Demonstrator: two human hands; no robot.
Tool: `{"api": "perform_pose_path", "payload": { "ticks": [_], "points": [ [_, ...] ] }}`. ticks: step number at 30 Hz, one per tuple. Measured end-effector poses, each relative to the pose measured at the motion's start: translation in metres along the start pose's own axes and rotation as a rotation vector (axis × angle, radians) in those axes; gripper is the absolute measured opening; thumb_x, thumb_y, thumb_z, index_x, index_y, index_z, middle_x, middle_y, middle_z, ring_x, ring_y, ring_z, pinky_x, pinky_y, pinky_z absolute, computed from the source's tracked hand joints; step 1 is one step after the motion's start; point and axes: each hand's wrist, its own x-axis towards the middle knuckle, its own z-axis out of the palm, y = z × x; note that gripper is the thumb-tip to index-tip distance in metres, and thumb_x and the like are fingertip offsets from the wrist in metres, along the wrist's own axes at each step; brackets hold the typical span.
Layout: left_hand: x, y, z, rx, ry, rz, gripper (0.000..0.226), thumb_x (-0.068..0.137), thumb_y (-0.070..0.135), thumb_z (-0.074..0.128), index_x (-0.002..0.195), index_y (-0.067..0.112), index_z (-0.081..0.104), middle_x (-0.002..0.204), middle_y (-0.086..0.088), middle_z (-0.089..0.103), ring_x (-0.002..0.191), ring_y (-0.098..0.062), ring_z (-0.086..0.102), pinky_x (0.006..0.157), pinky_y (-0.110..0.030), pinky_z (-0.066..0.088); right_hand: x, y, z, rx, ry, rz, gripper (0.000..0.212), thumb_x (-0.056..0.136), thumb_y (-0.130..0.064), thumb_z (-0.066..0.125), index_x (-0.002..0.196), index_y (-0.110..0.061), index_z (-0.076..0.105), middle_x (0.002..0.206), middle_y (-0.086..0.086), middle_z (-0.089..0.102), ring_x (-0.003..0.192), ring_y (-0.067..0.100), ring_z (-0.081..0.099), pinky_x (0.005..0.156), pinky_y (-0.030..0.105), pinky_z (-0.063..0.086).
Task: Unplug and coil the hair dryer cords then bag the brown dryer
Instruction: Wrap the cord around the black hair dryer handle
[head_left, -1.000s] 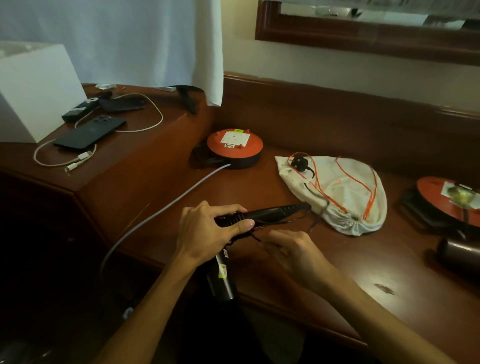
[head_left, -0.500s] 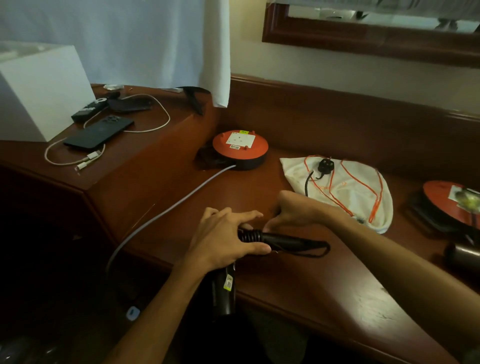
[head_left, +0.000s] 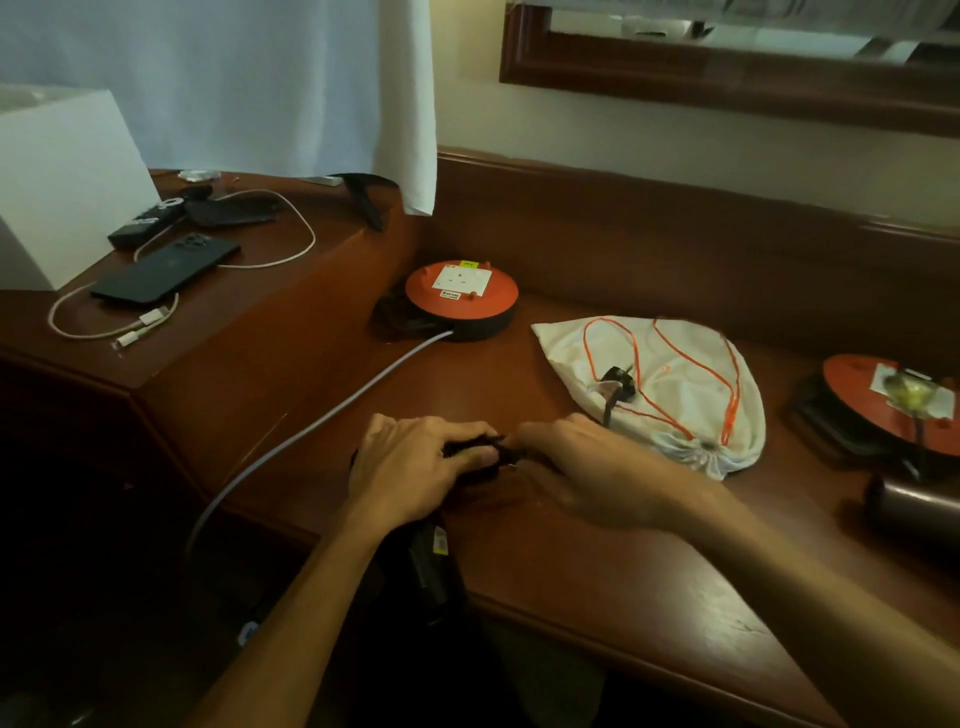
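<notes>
Head view — both hands grip dryer (head_left: 431, 566)

Black plastic hair dryer (head_left: 434, 564) at 6 o'clock, barrel hanging over desk edge, thin black cord (head_left: 609, 410) trailing to 3 o'clock. Its black plug (head_left: 619, 378) lies on white cloth drawstring bag (head_left: 691, 395) with orange cords. Glossy brown dryer (head_left: 914, 512) lies at far 3 o'clock, partly cut off.

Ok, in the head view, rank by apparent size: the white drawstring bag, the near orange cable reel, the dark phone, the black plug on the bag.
1. white drawstring bag
2. orange cable reel, dark phone: look alike, unranked
3. black plug
</notes>
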Motion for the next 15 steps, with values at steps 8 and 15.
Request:
{"api": "perform_pose_path", "payload": {
  "ticks": [8, 15],
  "points": [
    [-0.006, -0.011, -0.006, -0.171, 0.095, -0.105, 0.045, 0.077, 0.087, 0.047, 0.11, 0.062, 0.067, 0.105, 0.025, 0.074, 0.103, 0.0, 0.065, 0.095, -0.038, 0.047, -0.016, 0.033, 0.085, 0.078, 0.265, -0.117, 0.066, 0.096, -0.004, 0.052, 0.153, -0.034, 0.038, 0.093, -0.007, 0.067, 0.073, 0.009, 0.059, 0.064, 0.031, 0.048],
    [-0.012, -0.014, -0.008, -0.298, 0.054, -0.091, 0.054, 0.05, 0.094, 0.062, 0.097, 0.068, 0.066, 0.093, 0.038, 0.07, 0.093, 0.007, 0.065, 0.085, -0.023, 0.05, -0.002, 0.056, 0.091, 0.164, 0.309, -0.064, 0.015, 0.096, -0.019, 0.064, 0.106, -0.015, 0.075, 0.108, -0.005, 0.071, 0.096, 0.006, 0.063, 0.081, 0.025, 0.052]
  ]
}}
